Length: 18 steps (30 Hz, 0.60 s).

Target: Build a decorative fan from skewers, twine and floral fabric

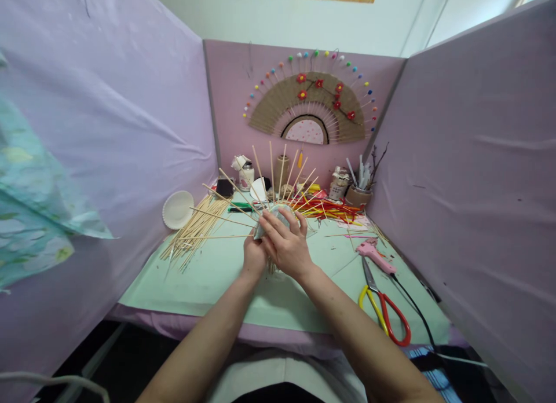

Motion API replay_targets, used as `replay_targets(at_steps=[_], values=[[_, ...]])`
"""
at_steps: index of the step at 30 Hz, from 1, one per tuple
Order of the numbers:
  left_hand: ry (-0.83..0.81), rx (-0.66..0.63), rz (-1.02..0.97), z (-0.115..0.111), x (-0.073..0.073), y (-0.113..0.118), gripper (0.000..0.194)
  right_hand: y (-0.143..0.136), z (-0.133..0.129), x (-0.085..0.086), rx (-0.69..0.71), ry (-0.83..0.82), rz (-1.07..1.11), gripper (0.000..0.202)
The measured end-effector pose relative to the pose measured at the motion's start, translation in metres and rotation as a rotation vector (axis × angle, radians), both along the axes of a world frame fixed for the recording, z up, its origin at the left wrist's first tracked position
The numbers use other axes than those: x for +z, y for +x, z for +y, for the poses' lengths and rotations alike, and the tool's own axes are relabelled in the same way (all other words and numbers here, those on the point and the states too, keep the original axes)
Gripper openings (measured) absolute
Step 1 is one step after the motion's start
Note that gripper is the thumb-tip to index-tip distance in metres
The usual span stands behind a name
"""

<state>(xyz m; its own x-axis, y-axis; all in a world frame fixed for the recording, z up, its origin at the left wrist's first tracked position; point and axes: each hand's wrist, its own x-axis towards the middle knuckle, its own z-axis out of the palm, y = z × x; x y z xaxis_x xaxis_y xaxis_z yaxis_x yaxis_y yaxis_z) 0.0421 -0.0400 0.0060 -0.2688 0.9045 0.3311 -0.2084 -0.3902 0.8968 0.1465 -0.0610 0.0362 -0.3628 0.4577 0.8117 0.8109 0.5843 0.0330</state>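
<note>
A half-made fan of thin wooden sticks (271,172) spreads outward over the table, its sticks meeting at a small pale grey-green base piece (282,216). My left hand (254,253) is closed around the lower left side of that base, its fingers mostly hidden. Across the front of the base lies my right hand (287,241), with its fingers bent over the piece and pressing it. Short stick ends poke out below the hands.
Loose wooden sticks (197,223) are heaped on the left by a white dish (178,210). Red and yellow pipe cleaners (324,208) lie behind. On the right are a pink glue gun (376,256) and scissors (382,304). A finished fan (264,110) hangs on the back panel.
</note>
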Motion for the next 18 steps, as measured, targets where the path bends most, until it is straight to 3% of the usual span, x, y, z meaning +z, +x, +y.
replay_targets(at_steps=[5, 10, 14, 18], values=[[-0.014, -0.068, -0.021, -0.003, 0.004, 0.000, 0.030, -0.001, -0.002, -0.003, 0.014, -0.022, 0.013, 0.051], [-0.087, -0.086, -0.087, -0.002, 0.007, -0.001, 0.045, 0.021, -0.031, 0.000, -0.022, -0.084, 0.164, 0.051], [-0.115, -0.046, -0.134, 0.004, 0.003, -0.001, 0.046, 0.081, -0.074, -0.006, -0.128, -0.304, 0.137, 0.032], [-0.117, -0.037, -0.154, 0.006, 0.002, 0.002, 0.046, 0.157, -0.123, -0.035, -0.308, -0.534, -0.061, 0.041]])
